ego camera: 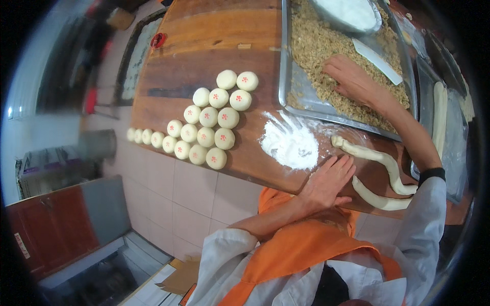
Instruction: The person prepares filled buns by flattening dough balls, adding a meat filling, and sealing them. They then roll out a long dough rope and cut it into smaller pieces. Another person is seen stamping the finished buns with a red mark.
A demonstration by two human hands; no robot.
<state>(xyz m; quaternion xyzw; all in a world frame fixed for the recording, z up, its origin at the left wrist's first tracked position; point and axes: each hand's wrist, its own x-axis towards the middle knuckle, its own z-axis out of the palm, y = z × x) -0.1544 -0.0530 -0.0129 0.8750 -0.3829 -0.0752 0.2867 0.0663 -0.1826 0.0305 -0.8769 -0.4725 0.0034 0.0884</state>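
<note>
My left hand [328, 180] lies palm down near the front edge of the wooden table, fingers stretched out; whatever is under the palm is hidden. Beside its fingertips is a heap of white flour [293, 147] with finger streaks in it. My right hand [349, 78] reaches into a crumbly brown filling [310, 49] in a large metal tray [282, 76]. Its fingers are curled, and I cannot tell whether they grip any filling. Two dough ropes, a wavy one [384, 160] and a shorter one [377, 197], lie right of my left hand.
Rows of round pale dough cakes [208, 116], most with red stamps, stand left of the flour. A white scraper [377, 61] and a bowl of white powder [350, 13] rest in the filling tray. Another tray [421, 80] with dough strips [439, 114] is at right. A red dish [158, 40] sits at the far table edge.
</note>
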